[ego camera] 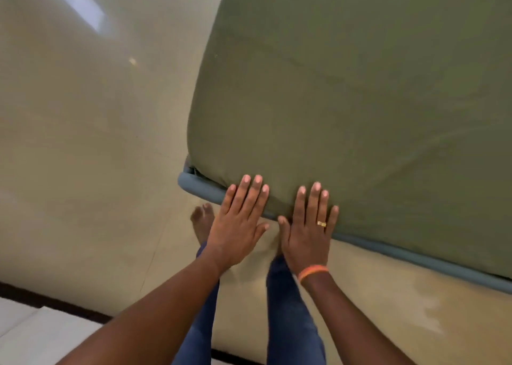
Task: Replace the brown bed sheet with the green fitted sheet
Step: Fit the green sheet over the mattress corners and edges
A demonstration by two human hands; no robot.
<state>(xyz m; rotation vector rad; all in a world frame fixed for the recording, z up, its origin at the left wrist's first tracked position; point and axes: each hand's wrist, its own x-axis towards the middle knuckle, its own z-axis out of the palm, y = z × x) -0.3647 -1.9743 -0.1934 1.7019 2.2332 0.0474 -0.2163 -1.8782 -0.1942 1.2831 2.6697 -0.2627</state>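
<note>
Left hand [238,226] flat, fingers straight and spread, pressing the near edge of the green sheet [360,101]. Right hand [309,226] beside it, likewise flat and spread on the same edge; ring [321,223] on one finger, orange band [312,271] at the wrist. Neither hand grips anything. Below them, legs in blue trousers [291,323] and a bare foot [202,220] on the pale floor [83,171]. Sheet covers the mattress, drawn over the near corner, faint creases across the top. Blue-grey bed frame [415,256] shows under the edge.
</note>
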